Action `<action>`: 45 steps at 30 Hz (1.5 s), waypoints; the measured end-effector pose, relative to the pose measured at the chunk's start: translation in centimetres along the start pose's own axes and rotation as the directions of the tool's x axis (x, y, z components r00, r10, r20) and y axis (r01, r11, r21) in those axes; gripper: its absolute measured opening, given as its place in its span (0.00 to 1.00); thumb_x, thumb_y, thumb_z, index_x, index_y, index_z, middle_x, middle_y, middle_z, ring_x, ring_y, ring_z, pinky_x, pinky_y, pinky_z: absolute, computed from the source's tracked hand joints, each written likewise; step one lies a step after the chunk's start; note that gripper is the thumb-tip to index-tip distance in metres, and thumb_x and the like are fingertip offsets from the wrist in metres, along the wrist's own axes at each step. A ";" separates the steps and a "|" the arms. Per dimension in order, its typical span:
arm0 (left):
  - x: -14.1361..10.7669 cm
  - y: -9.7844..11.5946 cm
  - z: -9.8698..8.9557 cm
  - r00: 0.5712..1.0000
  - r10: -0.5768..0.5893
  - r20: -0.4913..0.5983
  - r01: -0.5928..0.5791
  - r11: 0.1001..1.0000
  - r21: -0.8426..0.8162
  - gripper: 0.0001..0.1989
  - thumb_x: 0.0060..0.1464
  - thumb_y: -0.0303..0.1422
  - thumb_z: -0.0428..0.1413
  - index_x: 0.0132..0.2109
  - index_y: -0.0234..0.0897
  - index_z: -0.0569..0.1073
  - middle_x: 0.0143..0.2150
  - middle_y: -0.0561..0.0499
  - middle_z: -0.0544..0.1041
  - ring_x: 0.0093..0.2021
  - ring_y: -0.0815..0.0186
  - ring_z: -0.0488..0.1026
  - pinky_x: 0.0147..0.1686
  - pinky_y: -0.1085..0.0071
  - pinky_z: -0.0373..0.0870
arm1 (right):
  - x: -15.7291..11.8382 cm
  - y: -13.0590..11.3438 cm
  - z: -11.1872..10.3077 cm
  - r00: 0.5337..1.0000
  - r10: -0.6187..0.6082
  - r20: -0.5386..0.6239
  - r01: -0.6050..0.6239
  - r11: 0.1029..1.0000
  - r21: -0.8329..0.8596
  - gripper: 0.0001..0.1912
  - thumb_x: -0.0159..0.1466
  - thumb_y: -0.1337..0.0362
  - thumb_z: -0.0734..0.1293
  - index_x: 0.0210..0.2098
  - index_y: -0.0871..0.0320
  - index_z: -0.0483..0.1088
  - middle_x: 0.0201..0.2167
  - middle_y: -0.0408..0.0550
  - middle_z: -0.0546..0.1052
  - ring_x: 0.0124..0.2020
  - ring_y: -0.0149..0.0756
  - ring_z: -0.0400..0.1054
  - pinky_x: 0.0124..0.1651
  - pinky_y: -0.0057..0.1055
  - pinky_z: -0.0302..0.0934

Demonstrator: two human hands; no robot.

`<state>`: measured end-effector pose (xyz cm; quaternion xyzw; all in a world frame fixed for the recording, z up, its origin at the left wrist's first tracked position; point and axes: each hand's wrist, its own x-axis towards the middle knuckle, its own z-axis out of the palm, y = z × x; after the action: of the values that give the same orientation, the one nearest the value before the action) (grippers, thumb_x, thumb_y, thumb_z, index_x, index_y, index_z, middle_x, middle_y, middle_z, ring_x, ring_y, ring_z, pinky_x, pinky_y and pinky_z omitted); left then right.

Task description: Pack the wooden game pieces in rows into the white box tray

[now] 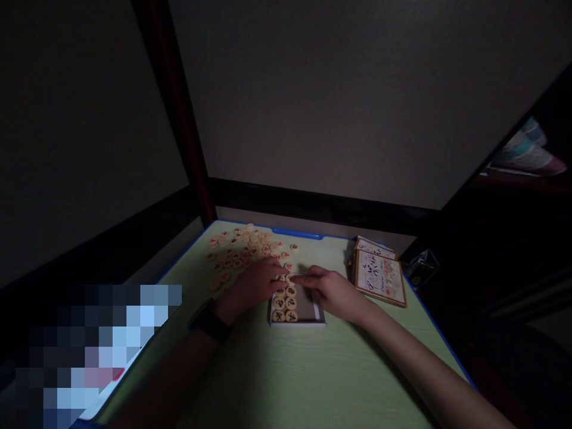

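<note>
A shallow open box lies on the table, with round wooden Chinese chess pieces laid flat in two columns along its left side. The box's right part shows a bare brown bottom. My left hand, a dark band at its wrist, reaches over the box's upper left corner. Its thumb and fingers are closed about a chess piece in the top row. From the right comes my right hand, index finger stretched out and its tip touching the top row's other piece; the remaining fingers are curled, holding nothing.
Loose chess pieces, some with red characters and some with dark ones, are scattered at the table's far left. Flat printed boxes lie at the right edge. A wall stands behind the green table. The lower left is pixelated.
</note>
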<state>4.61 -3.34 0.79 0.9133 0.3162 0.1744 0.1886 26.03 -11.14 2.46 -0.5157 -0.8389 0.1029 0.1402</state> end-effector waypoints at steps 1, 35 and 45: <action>0.0 0.0 0.0 1.000 -0.001 0.004 0.001 1.000 0.007 0.10 0.58 0.31 0.57 0.44 0.40 0.81 0.44 0.48 0.77 0.46 0.62 0.73 0.48 0.68 0.68 | 0.0 0.0 -0.2 0.999 -0.027 -0.017 0.028 0.999 0.025 0.27 0.62 0.77 0.61 0.56 0.52 0.75 0.39 0.50 0.76 0.39 0.35 0.72 0.44 0.28 0.63; 0.6 0.4 0.8 0.999 -0.014 -0.050 0.014 1.000 -0.002 0.14 0.65 0.32 0.49 0.41 0.38 0.80 0.43 0.48 0.83 0.43 0.63 0.77 0.47 0.70 0.69 | 2.0 1.0 2.6 0.978 -0.150 -0.142 0.106 0.954 -0.280 0.11 0.70 0.65 0.63 0.48 0.58 0.76 0.36 0.50 0.80 0.38 0.37 0.74 0.42 0.29 0.66; 0.7 0.5 0.6 0.998 -0.031 -0.062 0.028 0.999 -0.039 0.15 0.64 0.32 0.48 0.39 0.38 0.80 0.41 0.49 0.84 0.41 0.64 0.78 0.43 0.73 0.69 | 2.0 0.0 1.6 0.999 -0.033 -0.031 0.020 0.937 -0.349 0.12 0.71 0.67 0.62 0.48 0.59 0.75 0.37 0.51 0.79 0.39 0.36 0.73 0.41 0.27 0.64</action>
<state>5.63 -3.40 0.69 0.8988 0.3320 0.2063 0.1985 24.64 -9.37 1.15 -0.5230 -0.8480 -0.0586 0.0634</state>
